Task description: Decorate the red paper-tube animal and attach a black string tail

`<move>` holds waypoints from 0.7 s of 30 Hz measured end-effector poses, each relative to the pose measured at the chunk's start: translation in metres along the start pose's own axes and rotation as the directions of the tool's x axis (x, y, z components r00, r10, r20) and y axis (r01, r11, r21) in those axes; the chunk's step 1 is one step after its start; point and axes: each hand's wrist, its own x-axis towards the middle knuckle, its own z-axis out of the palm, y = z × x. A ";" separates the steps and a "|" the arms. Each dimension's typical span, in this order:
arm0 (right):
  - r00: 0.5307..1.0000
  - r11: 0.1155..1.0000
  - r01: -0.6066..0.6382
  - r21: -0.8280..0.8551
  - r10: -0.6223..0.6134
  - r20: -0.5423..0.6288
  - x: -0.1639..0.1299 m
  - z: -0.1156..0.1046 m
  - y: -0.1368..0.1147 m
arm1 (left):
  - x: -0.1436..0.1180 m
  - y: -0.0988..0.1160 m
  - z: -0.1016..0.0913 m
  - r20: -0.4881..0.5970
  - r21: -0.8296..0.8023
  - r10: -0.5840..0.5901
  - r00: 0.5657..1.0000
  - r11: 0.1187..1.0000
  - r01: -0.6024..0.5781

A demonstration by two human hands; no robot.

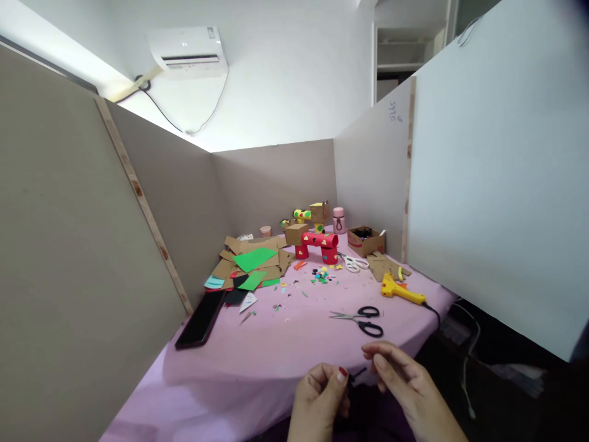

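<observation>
At the front edge of the table, my left hand (319, 393) is closed, thumb against fingers, on a small black strip (359, 372) whose tip sticks out to the right. Its lower part is hidden by my fingers and the dark background, so I cannot tell its material. My right hand (402, 380) is just to the right, fingers loosely bent and apart, with nothing visible in it. Black-handled scissors (363, 319) lie partly spread on the cloth beyond my hands. Farther back stands a red tube figure (319, 240) with a cardboard box head and coloured spots.
Small paper scraps (322, 275) are scattered mid-table. Cardboard and green paper (254, 258) pile up at left, behind a black phone (201, 319). At right lie a yellow glue gun (402, 290), white scissors (355, 263) and a small carton (367, 244). Grey partitions enclose the table.
</observation>
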 end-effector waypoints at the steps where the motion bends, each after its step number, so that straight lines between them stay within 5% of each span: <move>1: 0.997 0.996 0.062 -0.057 -0.060 0.043 -0.001 0.000 -0.002 | 0.001 -0.001 0.000 0.002 0.008 0.003 1.000 1.000 -0.003; 6: 0.925 0.906 0.300 -0.298 -0.200 0.324 -0.002 0.006 -0.015 | 0.005 -0.006 -0.003 0.045 -0.047 -0.055 0.997 0.997 0.057; 12: 0.939 0.926 0.277 -0.255 -0.206 0.274 -0.003 0.008 -0.019 | 0.005 -0.008 -0.004 0.028 -0.070 -0.040 0.999 0.997 0.042; 14: 0.954 0.976 0.159 -0.148 -0.113 0.277 -0.003 0.009 -0.018 | 0.004 -0.007 -0.003 0.015 -0.039 -0.016 1.000 0.999 0.017; 16: 0.963 0.993 -0.089 0.079 0.065 0.261 -0.001 0.011 -0.014 | 0.004 -0.007 -0.004 -0.001 -0.008 0.008 1.000 1.000 -0.008; 18: 0.929 0.875 -0.339 0.344 0.255 0.267 0.002 0.011 -0.009 | 0.005 -0.007 -0.005 -0.014 -0.004 0.029 0.999 1.000 -0.029; 21: 0.880 0.689 -0.476 0.546 0.370 0.299 0.006 0.010 -0.006 | 0.005 -0.008 -0.005 0.000 -0.065 0.024 1.000 0.998 -0.024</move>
